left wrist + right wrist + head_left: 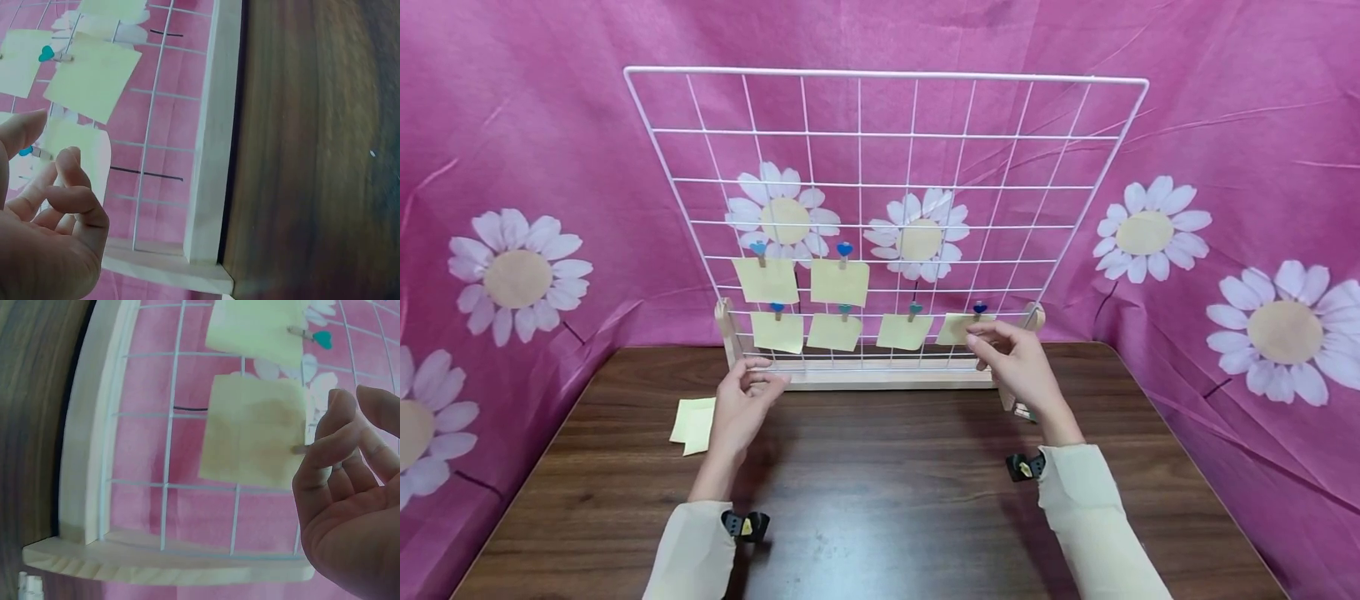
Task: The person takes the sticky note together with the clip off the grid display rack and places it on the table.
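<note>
A yellow sticky note (952, 330) hangs at the right end of the lower row on a white wire grid (880, 74), under a dark blue heart clip (980, 307). My right hand (1021, 367) is beside that note, its fingers loosely bent; the right wrist view shows thumb and forefinger apart with nothing between them. The fingers there partly hide the note's clip. Near the lower left of the grid is my left hand (741, 412), fingers relaxed and holding nothing. In the left wrist view it covers part of a clipped note (94, 147).
Several other notes hang clipped in two rows, such as an upper one (839, 284). A wooden stand (880, 380) supports the grid. Loose sticky notes (700, 423) lie left of my left hand. Small clips (1024, 412) sit by the stand's right foot on the brown table (880, 500).
</note>
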A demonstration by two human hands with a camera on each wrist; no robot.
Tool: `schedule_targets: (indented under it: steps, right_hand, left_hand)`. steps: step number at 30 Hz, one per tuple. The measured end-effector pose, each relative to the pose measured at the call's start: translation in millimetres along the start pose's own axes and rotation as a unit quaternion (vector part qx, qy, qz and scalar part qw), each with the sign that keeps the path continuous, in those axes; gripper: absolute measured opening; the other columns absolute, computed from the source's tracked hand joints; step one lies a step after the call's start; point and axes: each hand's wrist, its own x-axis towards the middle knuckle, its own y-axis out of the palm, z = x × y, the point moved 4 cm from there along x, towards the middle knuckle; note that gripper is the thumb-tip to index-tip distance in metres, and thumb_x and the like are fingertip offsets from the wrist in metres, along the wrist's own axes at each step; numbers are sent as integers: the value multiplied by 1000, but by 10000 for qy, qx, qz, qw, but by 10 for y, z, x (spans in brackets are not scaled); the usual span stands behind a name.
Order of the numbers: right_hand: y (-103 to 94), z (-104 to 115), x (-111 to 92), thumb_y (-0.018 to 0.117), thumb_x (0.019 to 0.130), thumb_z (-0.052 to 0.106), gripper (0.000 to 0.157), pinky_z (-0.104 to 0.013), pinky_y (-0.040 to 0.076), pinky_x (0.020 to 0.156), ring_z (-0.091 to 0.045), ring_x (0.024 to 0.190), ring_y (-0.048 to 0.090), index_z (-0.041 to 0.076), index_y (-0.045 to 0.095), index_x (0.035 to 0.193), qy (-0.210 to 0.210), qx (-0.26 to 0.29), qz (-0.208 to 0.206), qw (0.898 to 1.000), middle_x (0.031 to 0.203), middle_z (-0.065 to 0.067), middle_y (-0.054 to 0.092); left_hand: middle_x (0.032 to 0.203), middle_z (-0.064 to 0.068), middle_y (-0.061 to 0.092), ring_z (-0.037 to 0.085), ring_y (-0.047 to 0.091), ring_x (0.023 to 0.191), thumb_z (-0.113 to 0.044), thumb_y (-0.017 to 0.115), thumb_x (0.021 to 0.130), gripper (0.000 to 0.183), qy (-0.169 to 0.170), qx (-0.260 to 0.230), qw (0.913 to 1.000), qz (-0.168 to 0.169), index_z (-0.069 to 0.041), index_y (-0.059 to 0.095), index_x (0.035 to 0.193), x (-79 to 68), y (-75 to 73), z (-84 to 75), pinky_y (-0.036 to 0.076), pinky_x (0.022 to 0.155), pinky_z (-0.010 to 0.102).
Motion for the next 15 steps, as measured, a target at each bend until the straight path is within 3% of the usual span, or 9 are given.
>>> schedule_targets:
  steps: [6,15]
  right_hand:
    - [57,150,105,69,97,12,28,-26,48,48,-14,64,67,-3,69,121,-267,87,74,9996,99,-19,71]
    - [177,390,240,71,96,13,29,-27,52,52,-15,64,68,-1,70,121,-401,263,27,9988,94,-21,71]
  left_hand:
    - [97,5,68,8,58,65,-10,76,91,38,150,-78,9999,21,-4,60,125,40,93,-88,49,61,21]
    - [99,5,70,9,57,66,-17,78,90,42,346,-173,9992,-99,-4,61,127,91,200,-231,51,64,25]
